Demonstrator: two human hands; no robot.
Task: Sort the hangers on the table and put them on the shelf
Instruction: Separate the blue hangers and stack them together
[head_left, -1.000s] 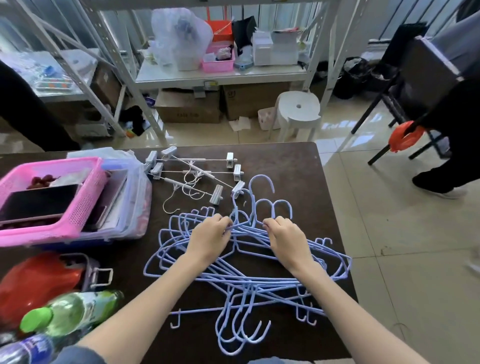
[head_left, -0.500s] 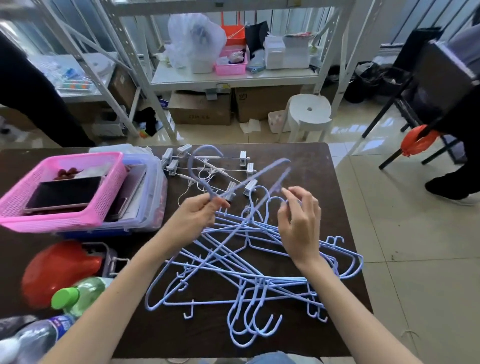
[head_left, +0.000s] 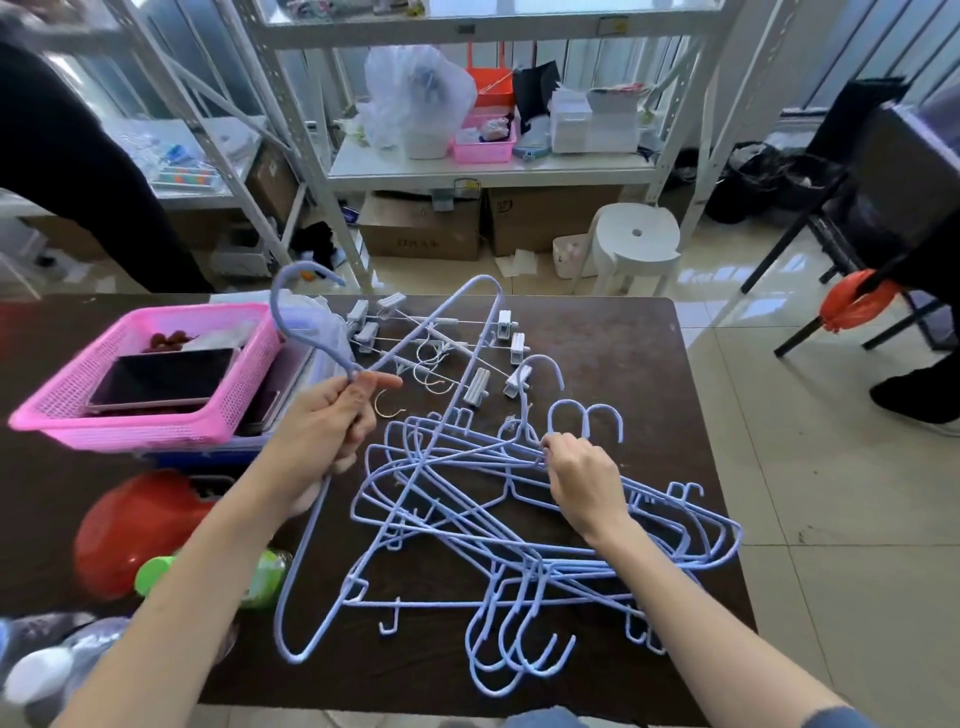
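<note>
Matt lilac-coated wire hangers (head_left: 467, 509) lie on a dark wood-grain table (head_left: 613, 332).

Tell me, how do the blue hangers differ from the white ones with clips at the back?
The blue hangers are coated wire bent into triangles; the clip hangers are thin straight rods with white clips at the ends. The blue ones have thick blue hooks; the clip ones have small pale hooks. One blue hanger is lifted in the left hand; the clip hangers lie untouched. Both kinds lie tangled on the table.

I can't read much from here. The right cardboard box (head_left: 550, 218) under the shelf carries a small dark mark near its top left corner, and the left cardboard box (head_left: 421, 234) has faint print low on its front; neither is legible to me.
</note>
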